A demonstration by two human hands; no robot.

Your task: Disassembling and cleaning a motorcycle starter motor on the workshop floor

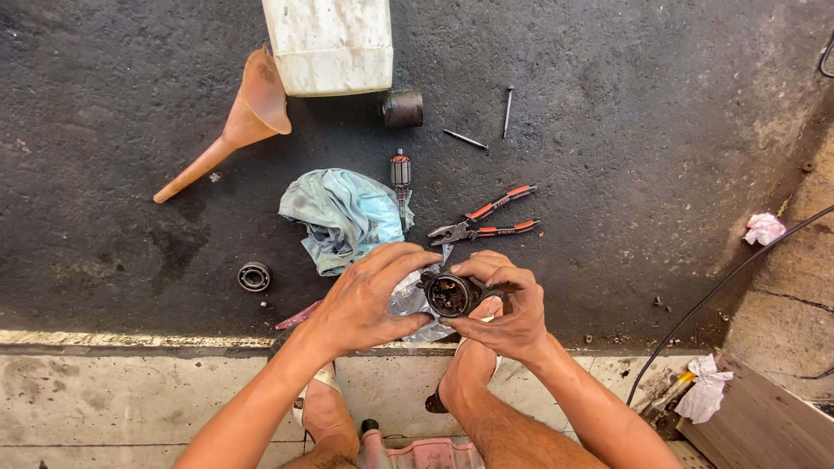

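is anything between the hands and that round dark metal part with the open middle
Nothing visible does: the left hand and right hand both grip the round dark metal part directly, fingers on its rim.

Round dark metal housing (449, 293) between left hand (369, 300) and right hand (508, 308)

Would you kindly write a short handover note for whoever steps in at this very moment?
Left hand and right hand: both grip the round dark motor housing, open end up, above a clear plastic bag.
On the ground: motor armature beside the blue rag, red-handled pliers, bearing, two long bolts, dark cylinder, orange funnel, white jug.
Done: motor apart.
Left: cannot tell.
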